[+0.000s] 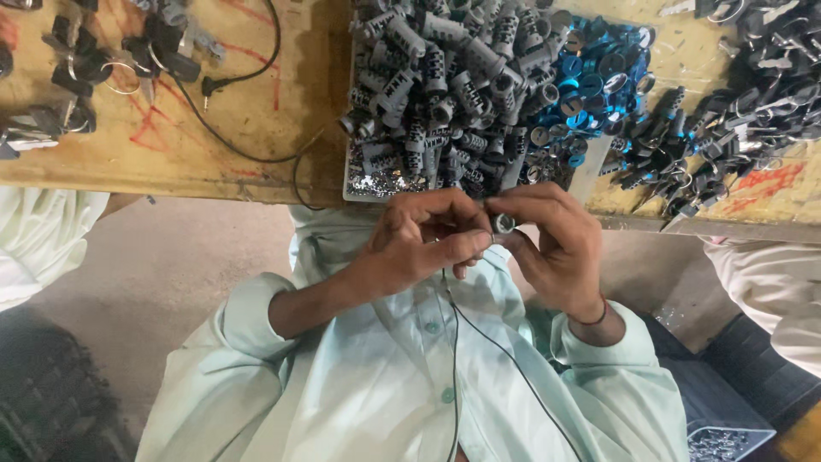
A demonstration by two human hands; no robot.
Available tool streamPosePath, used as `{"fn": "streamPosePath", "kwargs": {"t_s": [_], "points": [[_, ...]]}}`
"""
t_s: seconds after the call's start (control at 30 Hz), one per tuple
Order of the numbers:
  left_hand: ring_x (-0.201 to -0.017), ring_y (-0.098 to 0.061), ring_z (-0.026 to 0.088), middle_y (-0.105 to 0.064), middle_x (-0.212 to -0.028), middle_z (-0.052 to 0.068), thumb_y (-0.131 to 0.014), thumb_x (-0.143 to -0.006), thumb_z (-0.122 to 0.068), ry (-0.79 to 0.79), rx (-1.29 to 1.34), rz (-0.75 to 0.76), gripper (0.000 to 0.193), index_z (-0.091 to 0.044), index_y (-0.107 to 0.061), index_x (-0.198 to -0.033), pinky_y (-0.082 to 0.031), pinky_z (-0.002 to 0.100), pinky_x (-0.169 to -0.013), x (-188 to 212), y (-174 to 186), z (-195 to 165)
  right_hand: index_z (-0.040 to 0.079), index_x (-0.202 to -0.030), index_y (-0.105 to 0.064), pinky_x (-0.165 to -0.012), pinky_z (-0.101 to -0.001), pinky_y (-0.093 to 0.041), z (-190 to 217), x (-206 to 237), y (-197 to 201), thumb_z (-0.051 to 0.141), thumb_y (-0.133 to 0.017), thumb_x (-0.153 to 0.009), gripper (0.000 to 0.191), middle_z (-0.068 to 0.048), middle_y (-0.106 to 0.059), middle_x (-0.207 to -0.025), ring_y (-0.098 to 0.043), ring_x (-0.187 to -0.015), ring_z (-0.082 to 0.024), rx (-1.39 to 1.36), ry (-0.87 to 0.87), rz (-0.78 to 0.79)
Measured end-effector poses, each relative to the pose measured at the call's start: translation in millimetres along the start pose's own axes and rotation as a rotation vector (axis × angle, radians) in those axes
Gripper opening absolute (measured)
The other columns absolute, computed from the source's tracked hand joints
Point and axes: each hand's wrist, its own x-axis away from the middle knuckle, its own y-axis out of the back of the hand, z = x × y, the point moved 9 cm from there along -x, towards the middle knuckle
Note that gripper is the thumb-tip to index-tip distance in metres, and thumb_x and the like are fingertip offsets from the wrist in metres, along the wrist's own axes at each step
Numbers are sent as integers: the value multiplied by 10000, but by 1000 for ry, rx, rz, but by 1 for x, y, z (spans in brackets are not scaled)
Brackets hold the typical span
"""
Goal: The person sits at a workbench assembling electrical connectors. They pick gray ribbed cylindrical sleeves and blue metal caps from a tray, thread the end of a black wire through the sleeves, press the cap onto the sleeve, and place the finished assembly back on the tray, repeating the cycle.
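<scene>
The left hand point(410, 244) and the right hand point(556, 248) met just below the near edge of the wooden table point(256, 128); both sets of fingers were closed together on a small grey cylindrical part point(503, 224), which sat between the two thumbs and forefingers, off the table and above the pale green shirt point(410, 385). On the table, directly beyond the part, lay a heap of grey cylinders point(445, 85); blue round caps point(590, 77) lay to the right of that heap; dark keys on rings point(727, 128) lay further right; a black cable point(248, 103) ran across the table to the left of the heap.
</scene>
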Motion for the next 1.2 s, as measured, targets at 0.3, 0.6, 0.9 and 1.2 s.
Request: {"fn": "streamPosePath", "kwargs": {"t_s": [0.3, 0.6, 0.9, 1.2], "points": [[-710, -627, 14, -723, -810, 0, -778, -922, -227, -134, -412, -171, 225, -9, -743, -966, -529, 207, -641, 6, 8, -19, 70, -1177, -744, -898, -333, -610, 34, 4, 4, -153, -723, -855, 392, -130, -706, -1191, -727, -1073, -247, 351, 246, -1], [-662, -605, 22, -675, -778, -10, -761, -921, -232, -5, -225, -139, 228, -16, -689, -931, -508, 220, -596, 4, 3, -11, 105, -1167, -759, -848, -312, -622, 30, 6, 10, -139, -750, -828, 418, -105, -697, -1136, -737, -992, -222, 289, 231, 4], [-725, -552, 63, -640, -834, 28, -763, -951, -162, -126, -486, -156, 164, -23, -678, -927, -456, 261, -631, 8, -1, -27, 72, -1147, -767, -810, -329, -611, 41, 7, 10, -132, -754, -815, 390, -91, -701, -1079, -736, -944, -219, 333, 364, 29], [-960, -749, 191, -740, -1086, 106, -760, -960, -33, -539, -696, -145, 209, -2, -677, -1149, -602, 298, -853, 15, -29, -47, -6, -1212, -677, -696, -294, -573, 36, 22, -1, -35, -855, -829, 424, -117, -695, -1065, -732, -819, -151, 375, 185, -146]]}}
